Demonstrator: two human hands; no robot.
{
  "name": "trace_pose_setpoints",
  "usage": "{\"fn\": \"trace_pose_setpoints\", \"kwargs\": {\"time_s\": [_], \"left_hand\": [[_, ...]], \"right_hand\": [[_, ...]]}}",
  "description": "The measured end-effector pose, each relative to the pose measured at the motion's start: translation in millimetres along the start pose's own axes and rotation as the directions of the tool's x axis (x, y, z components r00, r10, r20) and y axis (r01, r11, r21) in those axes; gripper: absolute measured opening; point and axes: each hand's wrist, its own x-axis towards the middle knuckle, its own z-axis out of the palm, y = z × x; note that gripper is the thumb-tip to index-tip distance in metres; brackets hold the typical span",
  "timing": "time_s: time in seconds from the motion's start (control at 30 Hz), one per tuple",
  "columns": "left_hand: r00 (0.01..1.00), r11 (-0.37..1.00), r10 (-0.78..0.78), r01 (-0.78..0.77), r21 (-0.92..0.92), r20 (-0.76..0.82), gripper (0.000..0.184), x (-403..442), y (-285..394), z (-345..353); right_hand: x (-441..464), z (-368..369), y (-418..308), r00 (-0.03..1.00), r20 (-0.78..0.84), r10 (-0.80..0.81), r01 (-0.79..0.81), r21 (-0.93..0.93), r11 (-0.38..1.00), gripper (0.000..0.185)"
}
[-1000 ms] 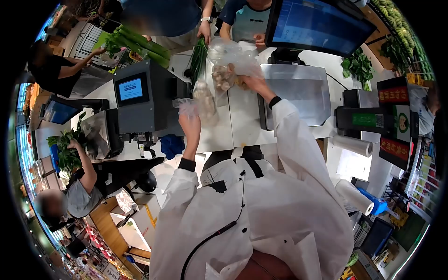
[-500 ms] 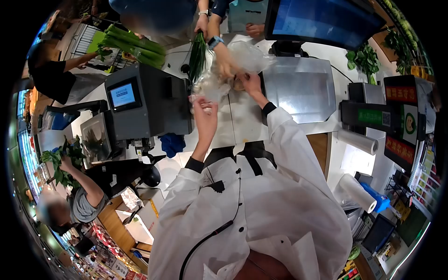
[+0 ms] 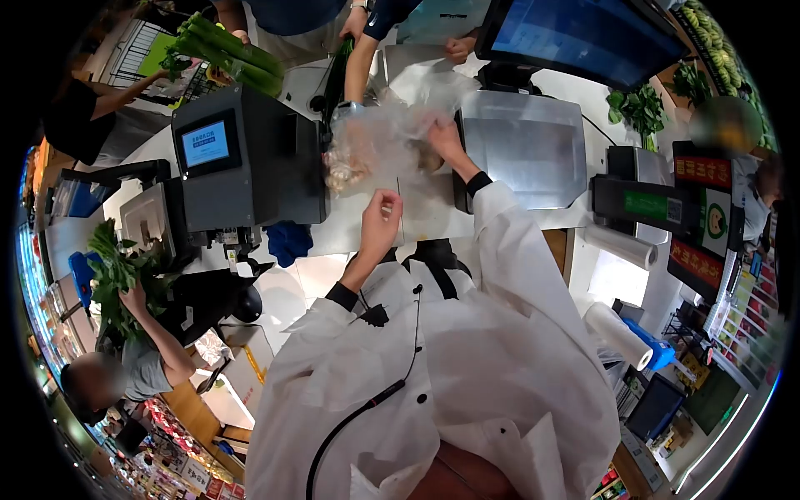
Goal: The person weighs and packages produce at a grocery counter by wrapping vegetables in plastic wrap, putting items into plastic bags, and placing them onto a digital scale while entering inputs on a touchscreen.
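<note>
My left hand (image 3: pixel 380 223) is raised over the front of the white counter, fingers curled together, with nothing visible in it. Just beyond it, a clear plastic bag (image 3: pixel 346 165) holds pale items that I cannot make out. My right hand (image 3: pixel 447 142) pinches a second clear plastic bag (image 3: pixel 437 96), beside the metal scale plate (image 3: pixel 523 150). Brownish contents show blurred under my right fingers. A co-worker's or customer's forearm (image 3: pixel 360 71) reaches down from the top to the left bag; its hand is blurred behind the plastic.
A grey machine with a small screen (image 3: pixel 205 143) stands left of the bags, a large monitor (image 3: pixel 579 37) at the upper right. Celery (image 3: pixel 233 58) lies at the upper left. A blue cloth (image 3: pixel 289 242) hangs at the counter edge. Another person holds leafy greens (image 3: pixel 117 279) at left.
My left hand has come away from the left bag and moved right, nearer my body. The other person's arm has reached in and moved left with that bag. My right hand stays at its bag.
</note>
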Motion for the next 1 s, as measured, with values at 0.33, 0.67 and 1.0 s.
{"fn": "trace_pose_setpoints", "kwargs": {"time_s": [0.33,0.67,1.0], "left_hand": [[0.936,0.896,-0.283,0.335,-0.29,0.208,0.038,-8.7,-9.4,7.0],[0.793,0.65,-0.171,0.537,-0.538,0.585,0.049,54.7,58.8,156.8],[0.977,0.888,-0.152,0.202,-0.414,0.151,0.048,45.6,43.0,205.5]], "right_hand": [[-58.8,-130.8,-86.5,0.983,0.12,-0.138,-0.052,0.905,0.422,0.014],[-87.2,-217.4,-92.1,0.99,0.022,-0.137,0.047,0.878,0.477,0.019],[-130.2,-282.3,-1.1,0.991,-0.092,-0.096,0.133,0.616,0.776,0.03]]}}
